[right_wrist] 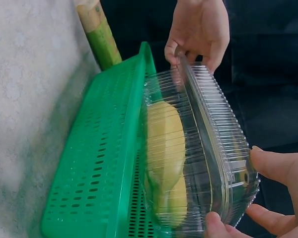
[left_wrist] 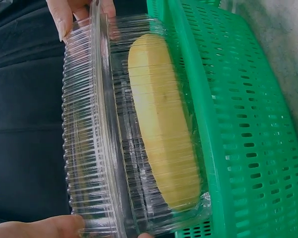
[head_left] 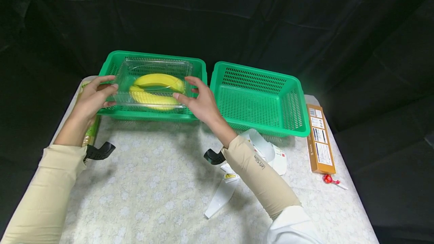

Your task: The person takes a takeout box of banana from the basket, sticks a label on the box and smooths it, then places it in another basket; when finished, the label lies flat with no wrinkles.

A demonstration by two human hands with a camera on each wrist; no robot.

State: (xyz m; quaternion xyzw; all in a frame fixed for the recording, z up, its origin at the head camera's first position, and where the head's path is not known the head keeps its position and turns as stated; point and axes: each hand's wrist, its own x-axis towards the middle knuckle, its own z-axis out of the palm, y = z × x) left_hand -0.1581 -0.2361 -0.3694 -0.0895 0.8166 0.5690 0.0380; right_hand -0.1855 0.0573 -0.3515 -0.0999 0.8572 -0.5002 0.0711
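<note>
A clear plastic clamshell box (head_left: 152,63) with ribbed walls holds yellow bananas (head_left: 157,80). The left hand (head_left: 93,97) grips its left end and the right hand (head_left: 201,101) its right end, thumbs on the near side. This box sits in or just above the left green basket (head_left: 149,115); in the wrist views it is tilted beside the basket's rim. One banana (left_wrist: 161,119) shows through the ribbed plastic in the left wrist view. The lid and base meet along a rim (right_wrist: 201,114) seen in the right wrist view. Some fingers are hidden behind the box.
A second green basket (head_left: 251,102) stands to the right. Beyond it lie an orange box (head_left: 320,138) and a red-wrapped lollipop (head_left: 327,179). White curled card or plastic (head_left: 261,146) lies under the right forearm. A green and yellowish package (head_left: 90,131) is beside the left forearm.
</note>
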